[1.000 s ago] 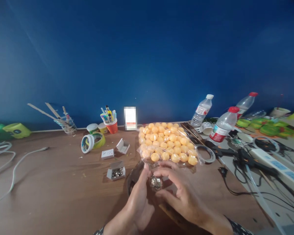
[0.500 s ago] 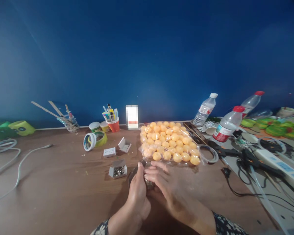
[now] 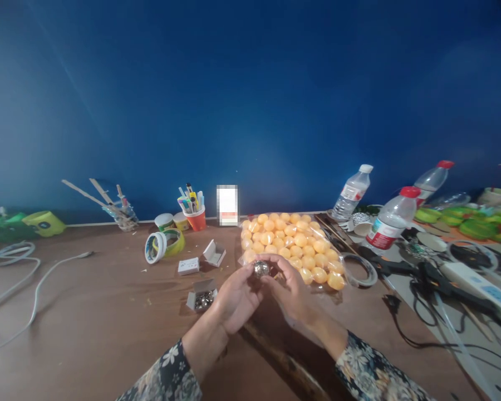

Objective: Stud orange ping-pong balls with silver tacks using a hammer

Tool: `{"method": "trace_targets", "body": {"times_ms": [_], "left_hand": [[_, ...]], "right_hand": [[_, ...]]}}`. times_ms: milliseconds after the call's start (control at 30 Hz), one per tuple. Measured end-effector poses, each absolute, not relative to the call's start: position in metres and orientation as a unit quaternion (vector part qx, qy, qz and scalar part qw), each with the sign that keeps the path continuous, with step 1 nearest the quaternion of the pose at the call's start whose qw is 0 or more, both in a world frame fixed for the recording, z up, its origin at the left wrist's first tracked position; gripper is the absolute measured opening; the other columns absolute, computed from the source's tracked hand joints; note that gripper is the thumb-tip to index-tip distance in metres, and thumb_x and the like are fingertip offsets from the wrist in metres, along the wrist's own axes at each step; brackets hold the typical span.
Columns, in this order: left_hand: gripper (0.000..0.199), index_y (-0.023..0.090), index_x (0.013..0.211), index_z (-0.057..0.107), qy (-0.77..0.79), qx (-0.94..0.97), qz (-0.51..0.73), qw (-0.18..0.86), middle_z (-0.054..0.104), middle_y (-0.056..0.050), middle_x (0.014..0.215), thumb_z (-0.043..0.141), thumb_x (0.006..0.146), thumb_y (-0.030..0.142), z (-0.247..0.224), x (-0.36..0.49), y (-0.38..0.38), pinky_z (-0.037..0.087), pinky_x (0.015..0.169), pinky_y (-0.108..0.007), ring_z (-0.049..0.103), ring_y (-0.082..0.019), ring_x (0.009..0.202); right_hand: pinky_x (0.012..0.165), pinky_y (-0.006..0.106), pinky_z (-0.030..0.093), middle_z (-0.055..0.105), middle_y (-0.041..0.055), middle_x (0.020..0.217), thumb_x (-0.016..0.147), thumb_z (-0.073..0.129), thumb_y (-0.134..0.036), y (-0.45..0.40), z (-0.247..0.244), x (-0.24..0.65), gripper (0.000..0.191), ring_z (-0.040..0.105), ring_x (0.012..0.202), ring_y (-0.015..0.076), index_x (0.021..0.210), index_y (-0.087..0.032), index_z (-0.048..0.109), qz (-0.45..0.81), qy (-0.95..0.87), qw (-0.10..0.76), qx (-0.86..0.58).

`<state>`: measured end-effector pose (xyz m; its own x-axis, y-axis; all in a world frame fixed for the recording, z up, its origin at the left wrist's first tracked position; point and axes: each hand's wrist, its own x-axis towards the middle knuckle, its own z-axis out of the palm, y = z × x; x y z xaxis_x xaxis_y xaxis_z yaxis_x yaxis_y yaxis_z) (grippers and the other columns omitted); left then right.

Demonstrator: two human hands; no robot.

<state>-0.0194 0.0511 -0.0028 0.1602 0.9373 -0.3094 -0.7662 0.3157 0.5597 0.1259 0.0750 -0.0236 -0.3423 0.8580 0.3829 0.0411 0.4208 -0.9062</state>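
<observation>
A small round object with a shiny, metallic-looking surface (image 3: 261, 269) is held between both hands, in front of the bag of yellow balls (image 3: 290, 240). My left hand (image 3: 239, 296) grips its left side, with the thumb along it. My right hand (image 3: 290, 287) has its fingers curled round the right side. Left of my hands stands an open small box of metal pins (image 3: 204, 300). Behind it are a closed small box (image 3: 188, 266) and an opened one (image 3: 214, 253). A long brown stick-like thing (image 3: 284, 362) lies below my hands, partly hidden.
Tape rolls (image 3: 156, 248), a pen cup (image 3: 196, 218) and a jar of sticks (image 3: 125, 216) stand toward the back left. On the right are bottles (image 3: 390, 223), a glue gun (image 3: 438, 275), a power strip (image 3: 484, 287) and black cables. A white cable (image 3: 37, 289) lies far left.
Both hands have risen and moved away from the table edge, lifting the round object, which now shows between the fingers. The long brown thing below has come into view. The camera view has shifted slightly.
</observation>
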Motion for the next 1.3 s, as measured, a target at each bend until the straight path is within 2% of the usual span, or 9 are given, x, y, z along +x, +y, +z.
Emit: {"method": "trace_targets", "body": {"times_ms": [67, 200, 400, 567, 733, 800, 967, 1100, 1300], "left_hand": [[0.014, 0.009, 0.095, 0.069, 0.303, 0.176, 0.576, 0.738, 0.073, -0.008, 0.09, 0.06, 0.087, 0.016, -0.01, -0.023, 0.05, 0.054, 0.075, -0.021, 0.067, -0.012, 0.076], [0.024, 0.011, 0.106, 0.068, 0.3, 0.253, 0.565, 0.725, 0.073, -0.011, 0.098, 0.065, 0.086, 0.022, -0.018, -0.025, 0.046, 0.053, 0.073, -0.02, 0.068, -0.015, 0.084], [0.028, 0.012, 0.108, 0.069, 0.311, 0.271, 0.586, 0.697, 0.073, -0.013, 0.103, 0.065, 0.086, 0.028, -0.02, -0.026, 0.042, 0.054, 0.077, -0.025, 0.069, -0.019, 0.092], [0.048, 0.019, 0.128, 0.058, 0.339, 0.29, 0.597, 0.667, 0.071, -0.013, 0.111, 0.069, 0.082, 0.03, -0.027, -0.028, 0.042, 0.054, 0.086, -0.035, 0.068, -0.024, 0.098], [0.054, 0.018, 0.129, 0.057, 0.427, 0.399, 0.554, 0.593, 0.071, -0.012, 0.114, 0.073, 0.078, 0.027, -0.029, -0.029, 0.041, 0.052, 0.091, -0.035, 0.066, -0.024, 0.103], [0.056, 0.017, 0.129, 0.056, 0.458, 0.42, 0.544, 0.564, 0.073, -0.01, 0.107, 0.073, 0.077, 0.028, -0.029, -0.029, 0.042, 0.054, 0.087, -0.031, 0.067, -0.023, 0.099], [0.057, 0.016, 0.128, 0.058, 0.505, 0.437, 0.515, 0.537, 0.075, -0.007, 0.085, 0.074, 0.075, 0.033, -0.032, -0.03, 0.042, 0.056, 0.057, -0.024, 0.068, -0.018, 0.069], [0.05, 0.017, 0.12, 0.065, 0.517, 0.45, 0.511, 0.519, 0.073, -0.005, 0.077, 0.074, 0.074, 0.034, -0.037, -0.028, 0.041, 0.055, 0.052, -0.023, 0.063, -0.015, 0.059], [0.049, 0.018, 0.119, 0.067, 0.549, 0.43, 0.519, 0.494, 0.067, -0.001, 0.062, 0.074, 0.073, 0.034, -0.033, -0.026, 0.036, 0.054, 0.05, -0.025, 0.062, -0.016, 0.053]], "right_hand": [[0.104, 0.042, 0.042, 0.061, 0.0068, 0.124, 0.088, 0.061, -0.031, 0.075, -0.029, 0.125, 0.033, 0.056, 0.117, 0.0236, 0.121, -0.026, 0.056, 0.433, -0.696, 0.474, -0.321], [0.105, 0.044, 0.041, 0.059, 0.0065, 0.13, 0.083, 0.068, -0.03, 0.075, -0.037, 0.126, 0.042, 0.053, 0.122, 0.0249, 0.123, -0.028, 0.055, 0.454, -0.696, 0.461, -0.311], [0.1, 0.041, 0.045, 0.064, 0.006, 0.122, 0.083, 0.068, -0.029, 0.075, -0.042, 0.119, 0.035, 0.058, 0.114, 0.0236, 0.117, -0.027, 0.059, 0.515, -0.645, 0.479, -0.299], [0.09, 0.038, 0.052, 0.069, 0.0034, 0.113, 0.081, 0.071, -0.036, 0.071, -0.046, 0.116, 0.034, 0.064, 0.104, 0.0216, 0.112, -0.028, 0.06, 0.63, -0.505, 0.512, -0.294], [0.093, 0.043, 0.051, 0.071, 0.0048, 0.111, 0.083, 0.069, -0.039, 0.07, -0.052, 0.12, 0.034, 0.065, 0.102, 0.0232, 0.113, -0.026, 0.062, 0.685, -0.446, 0.497, -0.292], [0.094, 0.042, 0.05, 0.071, 0.0045, 0.11, 0.083, 0.069, -0.038, 0.07, -0.054, 0.12, 0.031, 0.065, 0.102, 0.0231, 0.111, -0.026, 0.064, 0.685, -0.444, 0.497, -0.294], [0.089, 0.042, 0.052, 0.073, 0.004, 0.102, 0.083, 0.067, -0.043, 0.068, -0.054, 0.118, 0.028, 0.066, 0.096, 0.0236, 0.104, -0.025, 0.068, 0.693, -0.444, 0.477, -0.308], [0.091, 0.041, 0.05, 0.073, 0.0036, 0.098, 0.082, 0.067, -0.045, 0.067, -0.053, 0.118, 0.029, 0.065, 0.096, 0.0234, 0.103, -0.024, 0.07, 0.68, -0.46, 0.474, -0.318], [0.082, 0.039, 0.052, 0.072, 0.002, 0.088, 0.083, 0.066, -0.047, 0.065, -0.054, 0.116, 0.029, 0.066, 0.082, 0.021, 0.099, -0.024, 0.069, 0.731, -0.42, 0.457, -0.283]]}}
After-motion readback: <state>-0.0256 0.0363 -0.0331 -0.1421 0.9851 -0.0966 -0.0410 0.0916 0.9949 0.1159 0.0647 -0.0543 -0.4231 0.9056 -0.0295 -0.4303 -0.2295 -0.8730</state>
